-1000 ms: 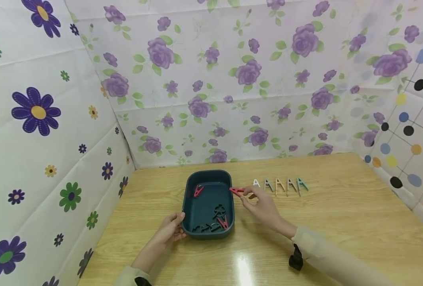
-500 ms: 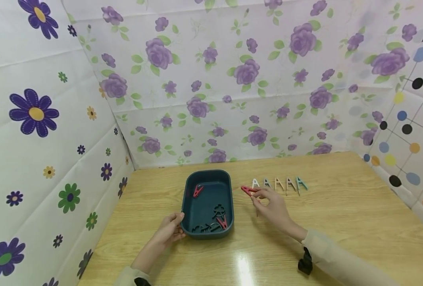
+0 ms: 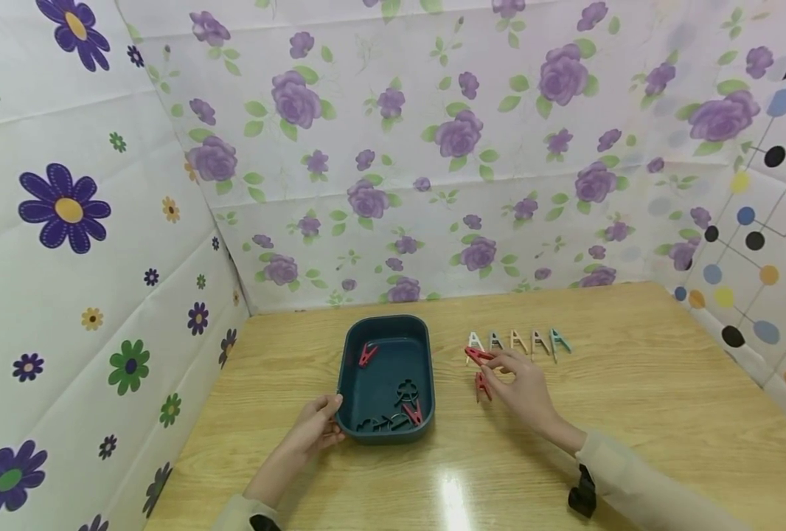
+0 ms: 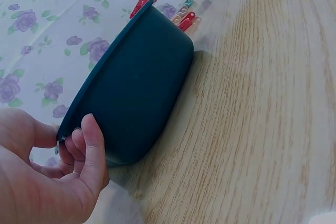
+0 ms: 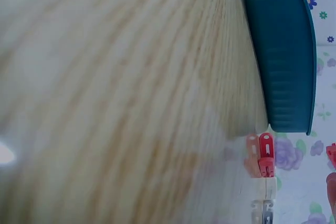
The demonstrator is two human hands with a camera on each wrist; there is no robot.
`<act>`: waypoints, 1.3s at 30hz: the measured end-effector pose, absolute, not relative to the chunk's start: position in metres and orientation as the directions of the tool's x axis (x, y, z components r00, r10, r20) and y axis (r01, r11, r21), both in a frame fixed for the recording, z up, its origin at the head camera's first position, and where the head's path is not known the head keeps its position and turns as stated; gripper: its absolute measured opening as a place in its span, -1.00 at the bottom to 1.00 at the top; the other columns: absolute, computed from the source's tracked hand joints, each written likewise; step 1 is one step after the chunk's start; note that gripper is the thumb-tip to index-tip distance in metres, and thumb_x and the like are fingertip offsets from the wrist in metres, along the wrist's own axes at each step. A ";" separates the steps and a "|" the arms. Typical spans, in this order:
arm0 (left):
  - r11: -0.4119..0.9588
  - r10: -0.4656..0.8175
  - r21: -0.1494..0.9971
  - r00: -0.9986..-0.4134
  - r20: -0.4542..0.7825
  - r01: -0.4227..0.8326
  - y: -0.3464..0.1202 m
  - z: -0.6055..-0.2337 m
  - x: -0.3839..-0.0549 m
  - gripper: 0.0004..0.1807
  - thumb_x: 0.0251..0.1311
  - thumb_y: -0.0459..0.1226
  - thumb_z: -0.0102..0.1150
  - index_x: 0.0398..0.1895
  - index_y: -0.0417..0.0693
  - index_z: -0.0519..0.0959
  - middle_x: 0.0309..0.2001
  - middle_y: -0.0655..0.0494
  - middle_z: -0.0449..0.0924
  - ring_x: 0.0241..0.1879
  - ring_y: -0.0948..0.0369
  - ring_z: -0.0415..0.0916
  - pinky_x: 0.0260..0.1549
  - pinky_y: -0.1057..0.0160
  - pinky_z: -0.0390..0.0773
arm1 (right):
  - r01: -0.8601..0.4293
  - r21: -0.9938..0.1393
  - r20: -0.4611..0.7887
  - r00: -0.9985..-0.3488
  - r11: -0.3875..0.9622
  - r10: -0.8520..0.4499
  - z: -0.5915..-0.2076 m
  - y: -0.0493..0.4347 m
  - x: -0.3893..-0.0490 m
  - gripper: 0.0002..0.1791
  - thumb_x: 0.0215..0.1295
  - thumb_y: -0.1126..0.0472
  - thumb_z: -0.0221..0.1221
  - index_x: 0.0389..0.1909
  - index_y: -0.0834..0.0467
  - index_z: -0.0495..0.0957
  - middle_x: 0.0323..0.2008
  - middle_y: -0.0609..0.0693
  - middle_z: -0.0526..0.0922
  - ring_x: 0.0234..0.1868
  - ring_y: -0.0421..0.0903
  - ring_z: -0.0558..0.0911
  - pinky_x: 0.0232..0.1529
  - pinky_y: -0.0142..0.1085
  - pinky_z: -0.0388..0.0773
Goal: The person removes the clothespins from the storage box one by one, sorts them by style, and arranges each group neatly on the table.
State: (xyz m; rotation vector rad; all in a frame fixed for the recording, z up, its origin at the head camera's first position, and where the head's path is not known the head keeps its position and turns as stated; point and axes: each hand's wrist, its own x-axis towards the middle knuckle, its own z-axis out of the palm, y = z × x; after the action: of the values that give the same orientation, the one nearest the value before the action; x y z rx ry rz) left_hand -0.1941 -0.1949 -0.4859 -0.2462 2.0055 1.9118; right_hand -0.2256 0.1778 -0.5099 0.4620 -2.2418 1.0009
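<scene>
Currently, my right hand (image 3: 524, 385) has thumb and fingers pinched on a red clothespin (image 3: 478, 355), held off the table (image 3: 287, 358) to the right of the tray (image 3: 376, 385). My left hand (image 3: 320, 424) is clamped on the tray's near left, fingers curled at the rim.

Risks, my estimate: a slack pinch could drop the held pin; lowering it carelessly could knock the loose clothespin (image 3: 483, 386) just nearer me, or jostle the white clothespin (image 3: 474, 338) beyond. A tug from my left hand could slide the tray.

Surroundings: grey clothespin (image 3: 495, 341), yellow clothespin (image 3: 517, 339), pink clothespin (image 3: 538, 341) and teal clothespin (image 3: 558, 339) continue the row rightward. The tray contains two more red pins (image 3: 367, 355), far left and near right, plus dark pieces (image 3: 407, 392). Obstruction: the tray wall bars the left; the loose pin bars the near side.
</scene>
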 end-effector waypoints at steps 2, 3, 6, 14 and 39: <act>0.072 0.122 0.929 -0.921 -0.370 -0.364 -0.195 -0.486 -0.194 -0.54 0.48 -0.12 -0.12 0.17 -0.36 0.27 -0.51 0.17 0.38 -0.53 0.32 0.35 -0.44 0.41 0.54 | -0.533 -0.532 0.672 -0.739 0.658 -0.055 -0.511 0.180 -0.225 -0.93 0.09 0.27 0.38 -0.47 0.07 0.67 -0.22 0.04 0.72 -0.19 0.01 0.69 -0.27 -0.11 0.63; 0.071 0.123 0.929 -0.921 -0.370 -0.364 -0.195 -0.486 -0.194 -0.53 0.48 -0.12 -0.13 0.18 -0.36 0.26 -0.51 0.17 0.38 -0.53 0.32 0.35 -0.44 0.41 0.54 | -0.532 -0.528 0.673 -0.737 0.662 -0.055 -0.512 0.181 -0.224 -0.93 0.09 0.27 0.39 -0.48 0.07 0.67 -0.23 0.03 0.72 -0.21 -0.01 0.69 -0.29 -0.12 0.63; 0.067 0.126 0.929 -0.921 -0.370 -0.364 -0.196 -0.487 -0.194 -0.52 0.48 -0.11 -0.12 0.18 -0.36 0.26 -0.51 0.17 0.38 -0.53 0.32 0.35 -0.43 0.40 0.54 | -0.530 -0.512 0.677 -0.733 0.676 -0.062 -0.514 0.184 -0.222 -0.93 0.09 0.27 0.39 -0.47 0.08 0.67 -0.25 0.01 0.72 -0.23 -0.04 0.69 -0.35 -0.17 0.64; 0.059 0.121 0.929 -0.921 -0.370 -0.365 -0.195 -0.487 -0.195 -0.53 0.48 -0.11 -0.11 0.16 -0.35 0.27 -0.52 0.18 0.39 -0.54 0.32 0.35 -0.43 0.40 0.53 | -0.523 -0.504 0.681 -0.730 0.687 -0.056 -0.520 0.192 -0.217 -0.90 0.06 0.30 0.40 -0.49 0.10 0.65 -0.26 0.05 0.71 -0.24 -0.02 0.68 -0.37 -0.18 0.67; 0.083 0.136 0.929 -0.919 -0.369 -0.361 -0.197 -0.486 -0.193 -0.46 0.46 -0.05 -0.09 0.21 -0.35 0.26 -0.50 0.16 0.40 -0.50 0.30 0.37 -0.39 0.36 0.54 | -0.244 -0.473 0.335 -0.939 0.847 -0.083 -0.514 0.200 -0.206 -0.88 0.16 0.24 0.32 -0.53 0.14 0.69 -0.59 -0.08 0.60 -0.67 -0.28 0.34 -0.70 -0.47 0.23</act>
State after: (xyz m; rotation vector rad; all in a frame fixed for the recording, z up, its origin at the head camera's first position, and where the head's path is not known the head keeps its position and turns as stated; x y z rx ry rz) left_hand -0.1935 -0.1971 -0.4862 -0.2227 2.0078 1.8961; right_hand -0.2059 0.1996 -0.5145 0.2467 -2.7215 0.7545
